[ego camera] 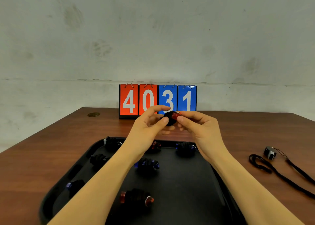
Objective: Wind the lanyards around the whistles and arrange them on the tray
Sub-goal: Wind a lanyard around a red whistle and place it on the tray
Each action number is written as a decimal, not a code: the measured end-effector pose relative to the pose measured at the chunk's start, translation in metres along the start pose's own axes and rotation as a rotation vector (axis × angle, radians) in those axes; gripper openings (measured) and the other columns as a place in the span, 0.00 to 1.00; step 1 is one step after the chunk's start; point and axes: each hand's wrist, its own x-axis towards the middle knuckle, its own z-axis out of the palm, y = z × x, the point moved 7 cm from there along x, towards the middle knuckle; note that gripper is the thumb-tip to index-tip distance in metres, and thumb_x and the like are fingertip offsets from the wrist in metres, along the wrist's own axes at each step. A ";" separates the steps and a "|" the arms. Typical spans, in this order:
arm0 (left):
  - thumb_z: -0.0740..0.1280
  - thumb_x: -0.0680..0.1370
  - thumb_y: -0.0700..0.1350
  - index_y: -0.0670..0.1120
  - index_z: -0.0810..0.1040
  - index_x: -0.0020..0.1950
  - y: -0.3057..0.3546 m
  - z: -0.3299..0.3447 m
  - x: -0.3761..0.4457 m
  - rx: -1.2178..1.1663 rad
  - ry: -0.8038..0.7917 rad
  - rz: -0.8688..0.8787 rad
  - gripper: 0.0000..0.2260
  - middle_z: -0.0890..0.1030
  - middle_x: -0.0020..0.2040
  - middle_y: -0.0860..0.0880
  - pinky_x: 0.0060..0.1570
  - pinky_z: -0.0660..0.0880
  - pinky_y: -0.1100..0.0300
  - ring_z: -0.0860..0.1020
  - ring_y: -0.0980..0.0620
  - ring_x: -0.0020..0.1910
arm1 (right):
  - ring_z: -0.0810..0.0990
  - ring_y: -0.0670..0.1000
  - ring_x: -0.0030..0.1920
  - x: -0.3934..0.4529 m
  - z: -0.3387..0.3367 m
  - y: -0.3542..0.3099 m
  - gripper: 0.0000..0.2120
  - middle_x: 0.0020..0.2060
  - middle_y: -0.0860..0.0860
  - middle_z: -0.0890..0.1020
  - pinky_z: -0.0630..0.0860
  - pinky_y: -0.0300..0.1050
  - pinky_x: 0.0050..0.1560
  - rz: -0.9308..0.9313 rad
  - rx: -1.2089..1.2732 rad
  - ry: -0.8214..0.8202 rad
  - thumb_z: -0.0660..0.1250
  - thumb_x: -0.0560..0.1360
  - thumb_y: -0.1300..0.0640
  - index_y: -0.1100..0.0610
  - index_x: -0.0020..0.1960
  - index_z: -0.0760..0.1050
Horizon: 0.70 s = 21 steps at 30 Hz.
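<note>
Bare grey wall, brown wooden desk [51, 148], both hands raised above a black tray [187, 182].

The left hand [150, 122] and right hand [196, 124] each pinch one red whistle [173, 116], its body bundled thick in black lanyard [168, 120] with only a clear red end showing. Six wound whistles lie on the tray, red and blue among them. A grey whistle [270, 152] lies unwound on the desk at the right. The scoreboard [157, 100] behind reads 4031.
</note>
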 end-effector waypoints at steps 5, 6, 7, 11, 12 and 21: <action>0.65 0.76 0.41 0.55 0.75 0.55 0.008 -0.001 -0.001 0.361 0.042 0.121 0.11 0.78 0.51 0.59 0.52 0.75 0.69 0.77 0.65 0.51 | 0.79 0.46 0.34 0.000 -0.002 0.000 0.07 0.34 0.50 0.83 0.78 0.36 0.41 0.003 -0.095 0.025 0.70 0.70 0.64 0.57 0.47 0.81; 0.66 0.76 0.41 0.54 0.75 0.55 0.009 -0.001 -0.001 0.366 0.044 0.128 0.11 0.79 0.52 0.59 0.52 0.74 0.70 0.77 0.64 0.52 | 0.80 0.46 0.34 0.000 -0.002 0.000 0.07 0.33 0.50 0.83 0.78 0.35 0.41 0.002 -0.103 0.025 0.70 0.70 0.64 0.56 0.46 0.81; 0.67 0.75 0.40 0.53 0.76 0.55 0.009 -0.001 -0.001 0.364 0.046 0.131 0.12 0.79 0.52 0.58 0.53 0.75 0.69 0.78 0.63 0.52 | 0.80 0.46 0.34 0.000 -0.002 0.000 0.07 0.33 0.50 0.84 0.78 0.35 0.41 0.001 -0.108 0.024 0.70 0.70 0.64 0.56 0.46 0.81; 0.71 0.72 0.42 0.53 0.74 0.59 0.007 0.001 -0.003 0.398 0.036 0.138 0.17 0.78 0.54 0.59 0.53 0.73 0.72 0.76 0.63 0.55 | 0.81 0.47 0.35 0.000 -0.001 0.000 0.07 0.34 0.50 0.84 0.78 0.37 0.42 0.006 -0.124 0.010 0.70 0.70 0.63 0.55 0.45 0.82; 0.71 0.72 0.42 0.53 0.75 0.58 0.006 0.001 -0.003 0.418 0.040 0.138 0.16 0.78 0.53 0.60 0.51 0.73 0.74 0.76 0.63 0.54 | 0.81 0.47 0.36 0.000 0.000 0.000 0.06 0.34 0.51 0.84 0.78 0.37 0.42 0.008 -0.136 0.001 0.70 0.70 0.63 0.55 0.46 0.82; 0.72 0.71 0.43 0.52 0.76 0.52 0.004 0.000 -0.004 0.438 0.123 0.126 0.12 0.81 0.48 0.56 0.47 0.78 0.66 0.80 0.58 0.46 | 0.79 0.44 0.31 -0.002 0.001 -0.001 0.03 0.31 0.49 0.81 0.76 0.33 0.36 -0.039 -0.238 0.087 0.72 0.69 0.61 0.56 0.40 0.79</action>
